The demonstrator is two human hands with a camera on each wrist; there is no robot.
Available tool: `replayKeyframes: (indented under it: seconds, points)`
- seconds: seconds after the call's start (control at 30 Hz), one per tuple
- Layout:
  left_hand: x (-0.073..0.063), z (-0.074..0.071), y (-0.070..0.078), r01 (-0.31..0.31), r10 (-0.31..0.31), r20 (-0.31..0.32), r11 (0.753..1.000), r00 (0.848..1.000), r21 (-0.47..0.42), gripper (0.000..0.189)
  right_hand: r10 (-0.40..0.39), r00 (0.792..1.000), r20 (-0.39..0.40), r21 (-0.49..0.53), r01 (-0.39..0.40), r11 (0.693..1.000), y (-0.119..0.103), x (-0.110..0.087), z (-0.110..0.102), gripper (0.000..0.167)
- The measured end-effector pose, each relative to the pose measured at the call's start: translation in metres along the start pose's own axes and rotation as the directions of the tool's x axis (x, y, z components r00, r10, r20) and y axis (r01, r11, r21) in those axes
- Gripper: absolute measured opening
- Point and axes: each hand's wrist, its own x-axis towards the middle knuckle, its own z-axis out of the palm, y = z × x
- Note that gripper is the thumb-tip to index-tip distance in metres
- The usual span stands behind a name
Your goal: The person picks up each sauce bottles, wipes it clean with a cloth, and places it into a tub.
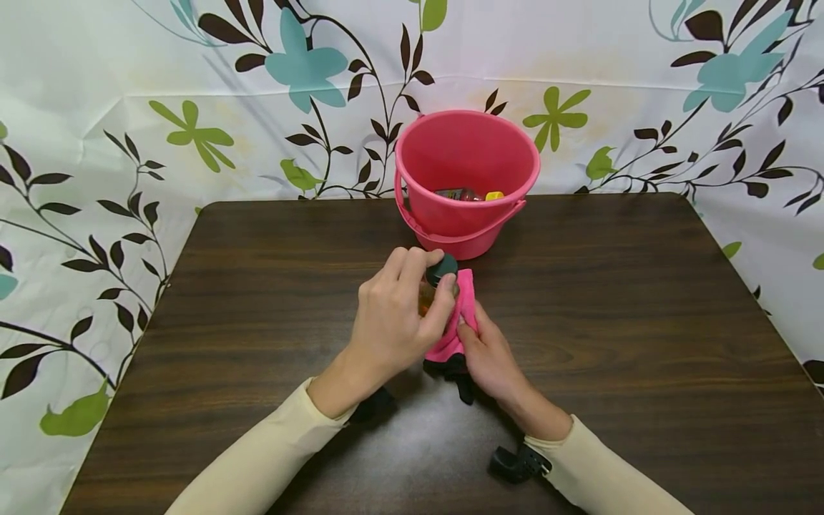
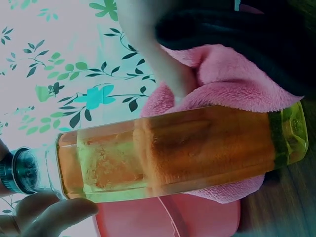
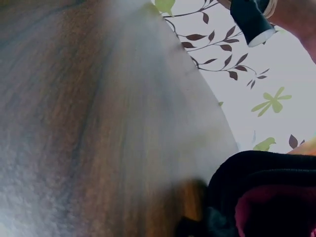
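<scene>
While the left hand (image 1: pixel 393 315) curls round a bottle (image 1: pixel 433 286) above the middle of the desk (image 1: pixel 644 300), its thumb and fingertips close on the bottle's dark cap (image 1: pixel 441 268); that grip is clamped on the bottle. In the left wrist view the bottle (image 2: pixel 173 153) lies across the picture, clear-walled and filled with amber liquid, with the cap (image 2: pixel 19 170) at the left edge beside a fingertip (image 2: pixel 54 212) and a greenish base at the right.

A pink cloth (image 1: pixel 460 315) is pressed against the bottle's right side. The right hand (image 1: pixel 492 357) holds the cloth from below and behind, its fingers folded round the fabric, so this grip is clamped on the cloth. The cloth has a black edge (image 1: pixel 453 372) that hangs down to the desk between the two wrists. From the left wrist the cloth (image 2: pixel 232 84) shows as fluffy pink pile touching the bottle's upper side, with more pink pile under the bottle.

Behind the hands, near the far edge of the desk, stands a pink bucket (image 1: pixel 466 179) with its handle (image 1: pixel 463 232) down across the front. Inside it lie a second bottle (image 1: pixel 458 194) and something yellow (image 1: pixel 494 195), too small to tell.

A flowered sheet (image 1: pixel 129 107) hangs behind and around the desk. Both forearms wear cream sleeves (image 1: pixel 270 450).
</scene>
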Motion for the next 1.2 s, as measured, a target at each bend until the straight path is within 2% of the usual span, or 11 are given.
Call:
replayKeyframes:
  seconds: [0.2,0.4,0.63,0.93,1.2]
  points:
    - [-0.001,0.0,0.0,0.0,0.0,0.001,1.0,1.0,0.004,0.026,0.07,0.997,0.03,0.137,-0.073,0.988,-0.008,-0.002,-0.001,0.044]
    - [-0.001,0.0,0.001,0.005,-0.005,0.001,1.0,1.0,0.002,0.026,0.056,0.998,0.019,0.23,-0.059,0.971,-0.015,-0.004,0.002,0.041]
    - [-0.004,0.0,0.0,0.008,-0.008,0.008,1.0,1.0,0.001,0.026,0.034,0.998,0.047,0.33,-0.048,0.943,-0.023,-0.006,0.002,0.042]
    - [-0.006,0.001,0.002,0.005,-0.005,0.011,1.0,1.0,0.013,0.027,-0.005,1.0,0.028,0.362,-0.005,0.932,-0.039,-0.018,-0.002,0.043]
    - [-0.006,0.002,0.0,-0.009,0.009,-0.009,0.999,1.0,0.036,0.026,-0.103,0.993,-0.049,0.354,0.114,0.928,-0.063,-0.027,-0.01,0.042]
